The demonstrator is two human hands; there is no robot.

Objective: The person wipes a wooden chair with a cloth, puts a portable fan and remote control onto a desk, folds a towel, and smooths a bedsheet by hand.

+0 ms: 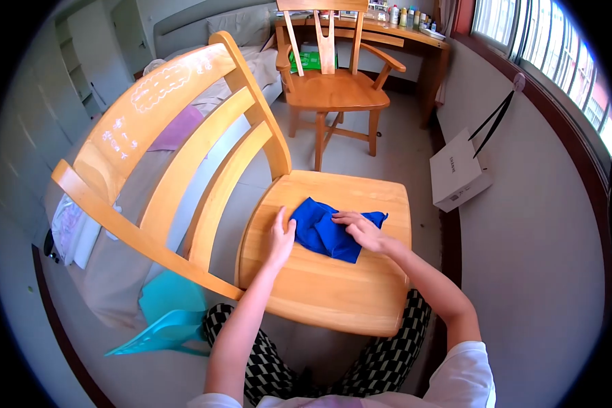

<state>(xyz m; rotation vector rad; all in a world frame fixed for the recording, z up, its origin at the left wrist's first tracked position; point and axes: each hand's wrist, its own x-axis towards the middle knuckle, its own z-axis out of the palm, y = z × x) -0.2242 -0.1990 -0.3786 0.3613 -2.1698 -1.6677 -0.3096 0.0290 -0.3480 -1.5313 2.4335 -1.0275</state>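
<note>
A blue cloth (313, 228) lies rumpled on the seat of a light wooden chair (333, 292), one corner raised at its right. My right hand (362, 230) rests on the cloth's right part with fingers stretched over it. At the cloth's left edge is my left hand (281, 238), open and on its side, its thumb near or touching the fabric; some of its fingers are hidden from this angle. The chair's slatted backrest (200, 153) stands to the left, with white writing and a drawn outline on its top rail.
A second wooden armchair (336, 92) stands ahead, before a desk (415, 41) holding bottles. A white paper bag (459, 173) hangs on the right wall below the window. Lower left is a turquoise plastic chair (170, 319); a bed (258, 64) stands behind the backrest.
</note>
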